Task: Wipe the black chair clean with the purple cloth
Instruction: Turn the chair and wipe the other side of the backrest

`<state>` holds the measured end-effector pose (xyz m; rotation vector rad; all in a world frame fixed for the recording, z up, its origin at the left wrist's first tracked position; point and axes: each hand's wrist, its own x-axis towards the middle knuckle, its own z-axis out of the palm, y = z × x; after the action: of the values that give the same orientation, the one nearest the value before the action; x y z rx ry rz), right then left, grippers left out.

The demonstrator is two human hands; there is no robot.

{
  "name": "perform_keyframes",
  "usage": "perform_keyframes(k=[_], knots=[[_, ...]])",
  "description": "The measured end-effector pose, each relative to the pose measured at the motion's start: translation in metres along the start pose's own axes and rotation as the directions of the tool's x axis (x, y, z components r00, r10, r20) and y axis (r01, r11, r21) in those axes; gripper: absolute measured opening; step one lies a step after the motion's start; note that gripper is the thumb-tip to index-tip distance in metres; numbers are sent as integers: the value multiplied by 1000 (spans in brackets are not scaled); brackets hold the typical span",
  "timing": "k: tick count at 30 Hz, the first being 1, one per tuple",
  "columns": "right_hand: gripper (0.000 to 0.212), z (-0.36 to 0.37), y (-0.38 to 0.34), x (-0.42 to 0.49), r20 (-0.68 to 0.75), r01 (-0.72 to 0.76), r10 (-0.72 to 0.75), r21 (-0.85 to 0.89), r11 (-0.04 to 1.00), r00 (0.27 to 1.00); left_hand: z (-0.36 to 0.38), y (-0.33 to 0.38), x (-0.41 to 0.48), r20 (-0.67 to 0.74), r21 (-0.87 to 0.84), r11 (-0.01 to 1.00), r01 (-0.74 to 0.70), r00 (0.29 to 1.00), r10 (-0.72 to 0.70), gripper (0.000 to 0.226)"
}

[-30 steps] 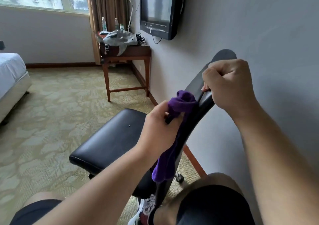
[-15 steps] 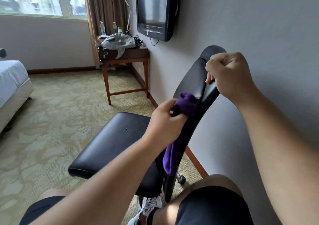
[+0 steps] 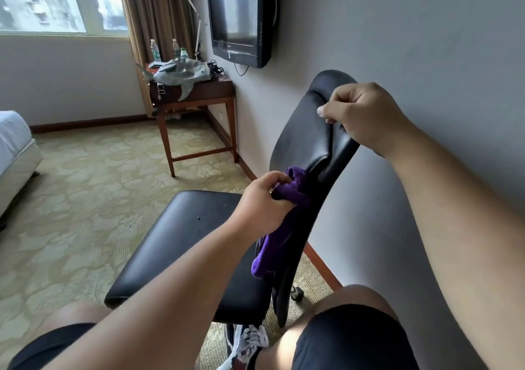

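Head view: I look down along both forearms at the black chair (image 3: 301, 139), its backrest turned edge-on to me close to the wall and its seat out to the left.
Left grip (image 3: 264, 202): clenched round the bunched purple cloth (image 3: 274, 252), pressing it on the side edge of the backrest about midway down. A tail of cloth hangs loose below the hand.
Right grip (image 3: 360, 114): grasping the upper edge of the backrest, thumb on the padded front and fingers wrapped behind.
Step in hand: by my reading, wiping the backrest's edge and the seam where the pad meets the shell.
Doing it well: I would brace firmly with the right grip so the castored chair does not roll. I would run the cloth along the seam in one long stroke and turn to a fresh fold between passes. The hanging tail should be gathered in so it does not drag.
Left to do: the seat shows a few pale specks, so I judge it needs a pass too.
Count, task things: one chair, one cloth, two hands.
Count, background: one wooden counter (image 3: 210, 91), three bottles (image 3: 154, 50), one grey plush shark (image 3: 181, 71), one wall television (image 3: 241, 14), one bed (image 3: 14, 142).
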<state>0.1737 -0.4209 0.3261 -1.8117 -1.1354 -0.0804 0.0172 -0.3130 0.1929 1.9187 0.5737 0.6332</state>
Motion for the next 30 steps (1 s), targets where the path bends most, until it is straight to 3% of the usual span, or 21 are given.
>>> perform_keyframes(k=[4, 8, 11, 13, 16, 18, 20, 24, 27, 30], knots=[[29, 5, -5, 6, -30, -38, 39, 23, 999, 999, -9, -15, 8, 41, 115, 993, -12, 999, 7, 36], [27, 11, -13, 13, -42, -62, 62, 7, 998, 997, -23, -31, 9, 82, 223, 974, -32, 997, 14, 33], [28, 7, -11, 15, -51, -87, 86, -14, 996, 995, -30, -52, 9, 94, 317, 948, 21, 994, -54, 33], [28, 5, -7, 16, -61, -98, 97, -23, 995, 993, -33, -64, 8, 83, 292, 948, 126, 984, -156, 27], [27, 5, -5, 19, -63, -93, 91, -31, 995, 994, -35, -63, 8, 41, 115, 968, 221, 973, -227, 21], [27, 5, -4, 22, -66, -94, 92, -29, 995, 994, -30, -47, 9, 20, -6, 986, 167, 986, -167, 21], [29, 3, -1, 23, -68, -90, 88, -23, 996, 994, -16, -25, 12, 1, -59, 998, 23, 1000, -23, 23], [30, -1, 8, 25, -59, -57, 56, -16, 998, 997, 27, -3, 7, -121, 23, 957, -288, 950, 289, 28], [30, -1, 13, 28, -53, -45, 45, 1, 999, 998, 46, -29, -6, -229, 98, 942, -320, 914, 335, 35], [28, -2, 17, 31, -58, -41, 42, 25, 999, 997, 54, -57, -17, -196, 226, 933, -280, 925, 326, 37]])
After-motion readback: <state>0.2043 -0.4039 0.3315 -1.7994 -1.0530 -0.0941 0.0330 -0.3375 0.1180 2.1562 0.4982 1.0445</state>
